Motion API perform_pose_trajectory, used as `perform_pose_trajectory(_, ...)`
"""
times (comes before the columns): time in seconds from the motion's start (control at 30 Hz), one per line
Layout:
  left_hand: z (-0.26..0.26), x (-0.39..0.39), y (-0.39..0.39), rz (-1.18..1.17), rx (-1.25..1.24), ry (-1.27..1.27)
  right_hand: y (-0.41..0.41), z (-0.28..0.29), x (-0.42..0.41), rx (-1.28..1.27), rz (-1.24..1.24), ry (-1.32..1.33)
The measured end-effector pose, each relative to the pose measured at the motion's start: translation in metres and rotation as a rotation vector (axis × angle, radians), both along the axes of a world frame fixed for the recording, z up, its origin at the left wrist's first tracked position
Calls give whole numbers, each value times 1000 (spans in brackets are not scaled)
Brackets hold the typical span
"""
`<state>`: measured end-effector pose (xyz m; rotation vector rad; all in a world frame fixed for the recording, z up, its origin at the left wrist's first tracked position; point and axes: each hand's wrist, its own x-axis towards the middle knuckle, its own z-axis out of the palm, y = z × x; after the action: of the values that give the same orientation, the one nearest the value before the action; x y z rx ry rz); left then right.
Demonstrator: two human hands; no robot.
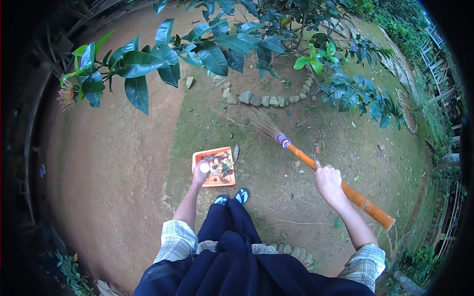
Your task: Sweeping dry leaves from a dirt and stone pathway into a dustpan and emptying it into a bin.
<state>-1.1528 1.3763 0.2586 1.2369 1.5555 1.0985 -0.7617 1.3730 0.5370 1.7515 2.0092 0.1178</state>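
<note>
My left hand (200, 174) grips the upright handle of an orange plastic dustpan (232, 180), whose round pale end faces up beside my fingers. Dry brown leaves (223, 166) lie in the pan, just ahead of my feet. My right hand (329, 180) is closed around the orange bamboo handle of a broom (361, 201). The broom's thin bristles (264, 124), bound with purple and white cord, point forward and left, between the dustpan and a row of stones. Whether the bristles touch the ground I cannot tell. A long dry leaf (236, 152) lies by the pan's right edge.
Leafy branches (218, 48) hang across the view ahead. A curved border of stones (255, 100) rings the shrub's base. More stones (296, 252) lie near my right side. Scattered leaves dot the mossy ground (326, 148); bare earth (111, 166) spreads left. A bamboo fence (437, 63) stands right.
</note>
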Motion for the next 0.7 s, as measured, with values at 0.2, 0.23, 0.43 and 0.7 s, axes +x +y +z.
perform_pose_trajectory(0.2,2,0,-5,-19,-4,58,50,-63,-45,109,23,-9)
perform_pose_trajectory(0.23,3,0,-5,-20,-32,51,47,-69,-50,101,21,-2)
perform_pose_trajectory(0.43,10,7,2,-32,-47,42,16,-110,-64,22,232,-47)
perform_pose_trajectory(0.7,13,-8,-3,-21,24,57,-96,-51,-17,-202,35,-42)
